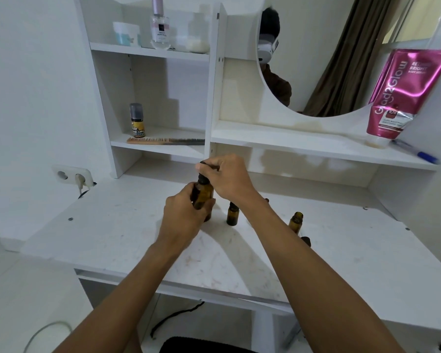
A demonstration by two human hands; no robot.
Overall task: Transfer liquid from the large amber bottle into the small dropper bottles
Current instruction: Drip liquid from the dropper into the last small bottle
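Note:
The large amber bottle [204, 196] stands on the white desk [112, 225], and my left hand [186, 217] is wrapped around its body. My right hand [227, 178] pinches the black dropper cap [204, 166] at the bottle's top. A small amber dropper bottle with a black top [232, 214] stands just right of the large one. Another small amber bottle [295, 221], uncapped, stands further right beside my right forearm. A dark cap-like piece [306, 240] lies near it, partly hidden by the arm.
Shelves rise behind the desk, holding a small yellow-labelled bottle [137, 121], a comb [163, 141], a perfume bottle [160, 26] and jars. A pink tube [405, 93] and a blue pen [415, 152] sit on the right shelf under a round mirror [341, 59]. A wall socket [73, 175] is at left.

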